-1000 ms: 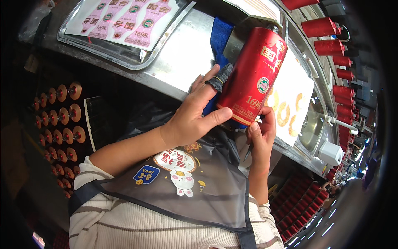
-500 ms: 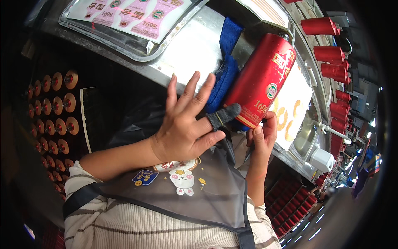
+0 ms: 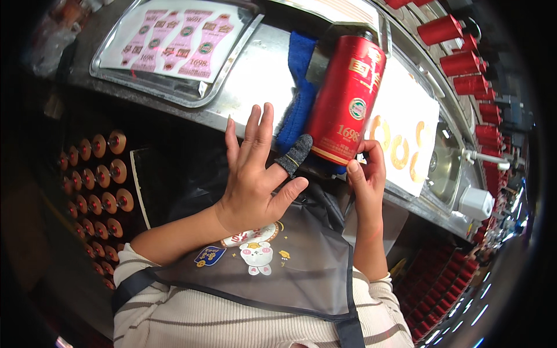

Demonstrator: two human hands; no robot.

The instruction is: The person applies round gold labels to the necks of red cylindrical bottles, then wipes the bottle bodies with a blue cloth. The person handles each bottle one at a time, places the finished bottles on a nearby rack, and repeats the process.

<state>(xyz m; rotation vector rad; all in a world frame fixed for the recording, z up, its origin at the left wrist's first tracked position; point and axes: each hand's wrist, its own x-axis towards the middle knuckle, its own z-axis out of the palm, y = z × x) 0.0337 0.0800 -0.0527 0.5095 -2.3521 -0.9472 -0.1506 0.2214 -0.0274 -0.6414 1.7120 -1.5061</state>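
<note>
A glossy red bottle [image 3: 342, 95] with gold characters, a gold band at its base and a round green-and-white emblem lies on a blue cloth [image 3: 299, 95]. At its base, my right hand [image 3: 368, 180] is closed, thumb and fingers on the lower right edge. A thin dark thing shows below that thumb; I cannot make out what it is. My left hand [image 3: 252, 171] is open, fingers spread, just left of the bottle's lower end. One of its fingers wears a dark grey finger sleeve [image 3: 296, 155].
A metal tray [image 3: 197, 98] with pink-and-white label sheets [image 3: 180, 43] stands at the far left. White sheet [image 3: 406, 145] with gold ring shapes lies right of the bottle. More red bottles [image 3: 440, 30] line the far right. At left are rows of gold discs [image 3: 116, 142].
The view has shifted, so the tray and shelves sit further right and lower. My left hand stays open, its fingers a little closer together. My right hand stays at the bottle's base.
</note>
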